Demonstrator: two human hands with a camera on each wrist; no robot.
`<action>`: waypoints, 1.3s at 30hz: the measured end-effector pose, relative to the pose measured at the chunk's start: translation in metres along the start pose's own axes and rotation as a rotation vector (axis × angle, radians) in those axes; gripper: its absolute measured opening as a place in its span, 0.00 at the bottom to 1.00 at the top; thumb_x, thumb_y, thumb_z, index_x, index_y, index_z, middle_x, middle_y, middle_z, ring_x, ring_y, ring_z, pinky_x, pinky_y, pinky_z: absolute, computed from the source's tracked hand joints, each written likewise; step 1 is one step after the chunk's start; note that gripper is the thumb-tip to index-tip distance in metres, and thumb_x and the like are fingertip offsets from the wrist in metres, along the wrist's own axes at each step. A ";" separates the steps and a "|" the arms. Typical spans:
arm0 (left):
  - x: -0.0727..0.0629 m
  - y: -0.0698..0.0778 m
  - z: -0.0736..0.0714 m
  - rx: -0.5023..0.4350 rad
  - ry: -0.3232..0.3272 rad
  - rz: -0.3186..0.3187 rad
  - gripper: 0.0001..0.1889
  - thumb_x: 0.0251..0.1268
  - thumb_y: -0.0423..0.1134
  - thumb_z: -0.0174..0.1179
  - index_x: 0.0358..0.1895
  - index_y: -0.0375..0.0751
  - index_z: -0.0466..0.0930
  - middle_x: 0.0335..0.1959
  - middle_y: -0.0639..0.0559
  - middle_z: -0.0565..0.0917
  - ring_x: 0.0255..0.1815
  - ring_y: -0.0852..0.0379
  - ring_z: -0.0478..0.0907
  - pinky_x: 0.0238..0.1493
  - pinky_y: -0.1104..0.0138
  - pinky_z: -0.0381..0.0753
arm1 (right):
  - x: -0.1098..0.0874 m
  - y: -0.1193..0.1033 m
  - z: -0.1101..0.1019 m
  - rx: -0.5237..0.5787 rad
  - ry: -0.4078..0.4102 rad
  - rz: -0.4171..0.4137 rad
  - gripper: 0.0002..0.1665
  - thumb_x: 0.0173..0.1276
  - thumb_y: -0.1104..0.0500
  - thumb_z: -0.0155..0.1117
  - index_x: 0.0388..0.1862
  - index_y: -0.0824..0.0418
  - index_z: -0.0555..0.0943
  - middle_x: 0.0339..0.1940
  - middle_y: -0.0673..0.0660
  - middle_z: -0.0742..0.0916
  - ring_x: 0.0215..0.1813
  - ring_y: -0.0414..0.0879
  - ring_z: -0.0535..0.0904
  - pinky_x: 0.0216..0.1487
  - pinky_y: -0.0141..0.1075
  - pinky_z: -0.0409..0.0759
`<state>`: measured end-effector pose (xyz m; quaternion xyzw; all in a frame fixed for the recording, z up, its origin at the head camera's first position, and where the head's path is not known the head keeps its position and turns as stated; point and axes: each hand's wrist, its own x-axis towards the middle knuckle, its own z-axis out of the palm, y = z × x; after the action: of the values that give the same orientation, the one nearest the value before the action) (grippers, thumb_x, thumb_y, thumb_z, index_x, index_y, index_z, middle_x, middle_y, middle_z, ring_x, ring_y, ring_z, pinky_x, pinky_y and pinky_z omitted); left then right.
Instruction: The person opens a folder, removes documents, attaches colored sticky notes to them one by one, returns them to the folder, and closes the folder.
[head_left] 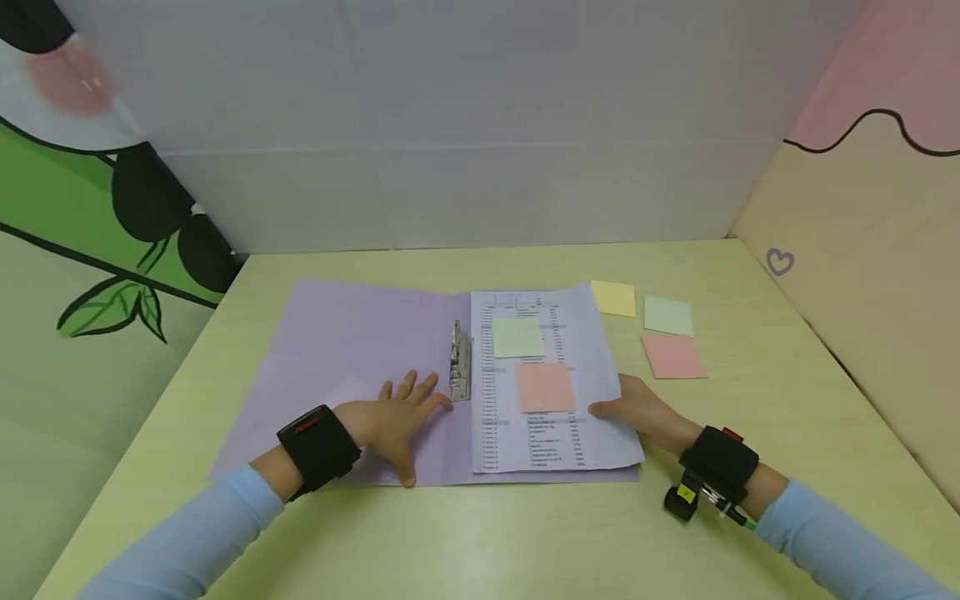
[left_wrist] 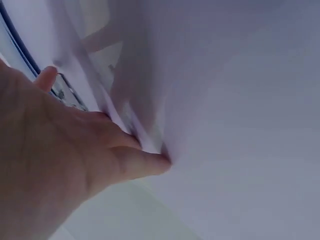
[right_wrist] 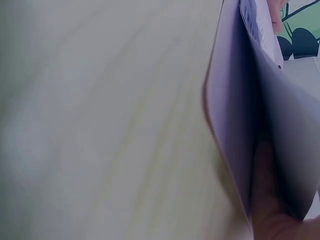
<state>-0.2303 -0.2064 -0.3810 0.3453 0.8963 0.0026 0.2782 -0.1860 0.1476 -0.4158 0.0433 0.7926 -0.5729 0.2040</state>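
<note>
A lilac folder lies spread on the table, with a metal binder clip mechanism along its spine. On its right half rests a stack of printed sheets bearing a green sticky note and a pink sticky note. My left hand rests on the left cover with fingers spread, close to the metal clip. At the sheets' right edge, my right hand pinches them, thumb on top. The right wrist view shows its fingers between the lifted paper and the folder cover.
Right of the folder, loose on the table, lie a yellow sticky note, a green one and a pink one. A pale wall panel stands along the back, with a painted panel at the right.
</note>
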 end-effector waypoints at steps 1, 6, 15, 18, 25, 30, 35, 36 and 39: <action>0.001 0.002 0.000 -0.015 0.003 -0.002 0.57 0.25 0.50 0.78 0.65 0.53 0.50 0.72 0.33 0.38 0.71 0.29 0.32 0.62 0.33 0.41 | -0.001 0.000 0.000 0.002 -0.001 -0.003 0.34 0.62 0.65 0.58 0.67 0.67 0.60 0.49 0.64 0.82 0.42 0.48 0.82 0.42 0.37 0.78; 0.000 0.012 0.002 -0.006 -0.001 -0.038 0.62 0.25 0.51 0.78 0.71 0.60 0.45 0.73 0.34 0.36 0.70 0.29 0.31 0.62 0.33 0.38 | -0.004 0.004 -0.001 0.053 -0.033 -0.007 0.33 0.62 0.65 0.57 0.67 0.65 0.61 0.48 0.63 0.83 0.43 0.49 0.82 0.43 0.39 0.79; -0.007 0.034 0.010 0.039 -0.025 -0.093 0.62 0.23 0.54 0.77 0.70 0.72 0.46 0.73 0.37 0.37 0.71 0.30 0.30 0.63 0.35 0.38 | -0.018 0.013 -0.008 0.058 -0.085 -0.016 0.35 0.65 0.64 0.57 0.69 0.64 0.57 0.48 0.63 0.82 0.42 0.51 0.83 0.41 0.40 0.79; -0.008 0.038 0.010 0.066 -0.022 -0.110 0.62 0.23 0.54 0.77 0.70 0.72 0.47 0.73 0.37 0.39 0.71 0.30 0.33 0.63 0.35 0.40 | -0.021 0.013 -0.008 0.071 -0.084 -0.014 0.35 0.65 0.63 0.57 0.69 0.65 0.56 0.48 0.63 0.82 0.43 0.50 0.82 0.41 0.40 0.79; -0.009 0.042 0.007 0.102 -0.023 -0.124 0.62 0.22 0.54 0.78 0.70 0.72 0.48 0.73 0.37 0.41 0.71 0.30 0.35 0.63 0.35 0.42 | -0.025 0.012 -0.012 0.072 -0.039 -0.010 0.36 0.65 0.59 0.59 0.68 0.66 0.57 0.48 0.61 0.82 0.43 0.47 0.82 0.42 0.37 0.78; -0.011 0.043 0.006 0.106 -0.020 -0.131 0.61 0.22 0.54 0.78 0.70 0.69 0.51 0.73 0.37 0.41 0.71 0.31 0.35 0.63 0.36 0.43 | -0.023 0.010 -0.009 0.158 -0.078 -0.004 0.37 0.64 0.58 0.60 0.68 0.64 0.57 0.50 0.60 0.82 0.45 0.49 0.82 0.44 0.39 0.78; -0.011 0.043 0.006 0.100 -0.010 -0.127 0.60 0.21 0.54 0.78 0.70 0.68 0.52 0.73 0.37 0.42 0.71 0.31 0.36 0.63 0.36 0.43 | -0.021 0.011 -0.005 0.175 -0.079 0.001 0.36 0.65 0.60 0.59 0.68 0.65 0.56 0.50 0.61 0.82 0.45 0.49 0.82 0.43 0.39 0.79; -0.011 0.043 0.006 0.101 -0.010 -0.127 0.61 0.21 0.54 0.78 0.70 0.68 0.52 0.73 0.37 0.42 0.71 0.31 0.36 0.63 0.36 0.43 | -0.022 0.010 -0.004 0.173 -0.077 0.001 0.36 0.65 0.60 0.59 0.68 0.65 0.56 0.49 0.61 0.82 0.45 0.49 0.82 0.43 0.39 0.79; -0.012 0.044 0.006 0.096 -0.009 -0.131 0.61 0.21 0.54 0.78 0.70 0.68 0.52 0.73 0.37 0.42 0.71 0.31 0.36 0.64 0.36 0.43 | -0.023 0.010 -0.003 0.163 -0.077 0.000 0.36 0.65 0.61 0.58 0.69 0.65 0.55 0.49 0.61 0.82 0.45 0.49 0.82 0.43 0.39 0.79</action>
<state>-0.1926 -0.1814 -0.3714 0.2986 0.9149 -0.0600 0.2650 -0.1631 0.1575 -0.4158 0.0377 0.7350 -0.6367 0.2303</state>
